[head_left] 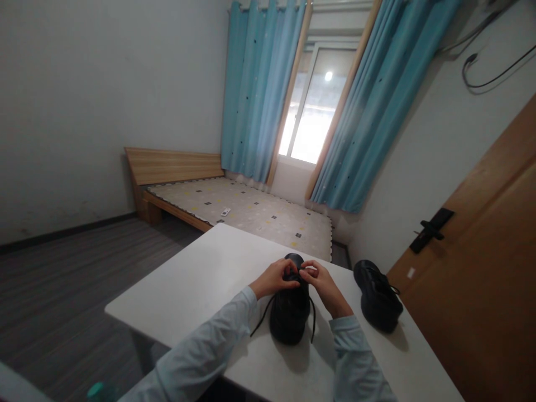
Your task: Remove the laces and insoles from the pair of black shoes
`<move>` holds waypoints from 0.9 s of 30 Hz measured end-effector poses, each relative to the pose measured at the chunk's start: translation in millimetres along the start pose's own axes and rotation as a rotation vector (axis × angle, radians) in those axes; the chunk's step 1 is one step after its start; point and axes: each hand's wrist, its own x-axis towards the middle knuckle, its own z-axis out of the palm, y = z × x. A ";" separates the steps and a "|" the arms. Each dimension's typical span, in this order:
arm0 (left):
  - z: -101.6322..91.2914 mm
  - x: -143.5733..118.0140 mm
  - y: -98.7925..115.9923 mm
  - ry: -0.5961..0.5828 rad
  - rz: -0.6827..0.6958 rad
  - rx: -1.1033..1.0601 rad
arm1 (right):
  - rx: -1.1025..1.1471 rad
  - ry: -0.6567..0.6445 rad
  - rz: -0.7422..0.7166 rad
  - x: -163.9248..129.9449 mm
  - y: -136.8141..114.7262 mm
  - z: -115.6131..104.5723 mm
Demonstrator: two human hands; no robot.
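Both hands pinch the laces over a black shoe (290, 312) near the surface's (201, 279) near edge, left hand (274, 277) and right hand (322, 285) meeting above it, its length pointing away from the person.

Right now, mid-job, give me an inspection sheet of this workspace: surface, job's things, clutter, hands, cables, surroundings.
Surface: white table, bare around the shoes.
Job's things: black shoe in front of the person, loose laces hanging down both sides.
Clutter: second black shoe to the right, apart from the first.
Hands: left hand and right hand both pinch the laces at the shoe's far end; pale sleeves.
Cables: dark cable looped on the right wall.
Surroundings: wooden bed with patterned mattress, blue curtains, bright window, wooden door with dark handle.
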 end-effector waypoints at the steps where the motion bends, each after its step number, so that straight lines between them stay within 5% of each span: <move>1: -0.3 -0.1 0.2 -0.003 0.000 -0.003 | 0.049 -0.008 0.014 -2.4 -1.3 -0.3; 13: -1.8 0.1 2.2 -0.029 -0.046 -0.004 | 0.540 0.104 -0.117 -16.4 -21.3 -10.9; 21: -2.3 -0.1 3.0 -0.023 -0.035 -0.034 | 0.325 0.151 -0.170 -19.3 -18.5 -9.0; 27: 0.4 0.4 -1.5 -0.009 -0.030 -0.043 | 0.493 0.094 -0.247 -15.6 -16.6 10.9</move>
